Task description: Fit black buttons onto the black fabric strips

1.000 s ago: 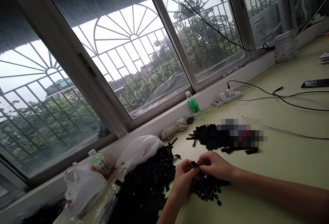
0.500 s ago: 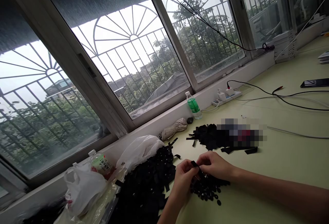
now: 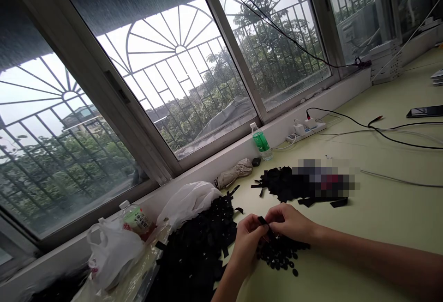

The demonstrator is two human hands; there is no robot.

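Bench (image 3: pixel 391 209), pale green: spread beneath and around both grips, carrying all entries below.

Large heap of black strips (image 3: pixel 194 251): left of the left grip, just beside it, loose ends pointing several ways; small bright specks on many pieces.

Second black heap (image 3: pixel 280 184): beyond the grips, apart from them; right-hand part blurred, contents there not readable.

White plastic bag (image 3: pixel 190 200): beyond and left of the left grip, against the far edge of the large heap.

Right grip (image 3: pixel 290 222): fingertips pressed together on the strip, from its right side.

Left grip (image 3: pixel 246 235): thumb and forefinger closed on the same strip, facing the right grip.

Heap of dark discs (image 3: pixel 278 256): directly below and in front of the grips, partly hidden by them; contact with the fingers cannot be told.

Green-labelled bottle (image 3: pixel 261 142): beyond the grips, upright, well apart.

Black strip (image 3: pixel 262 221): pinched between the two grips, one end projecting above the fingertips; lower part hidden.

Single disc (image 3: pixel 295 273): nearest edge of the disc heap, just apart.

Step in hand, as judged: fine two-handed fingertip work on one strip; whether a disc is held with it cannot be told. Demand, as judged: light, steady pressure, both grips kept close.
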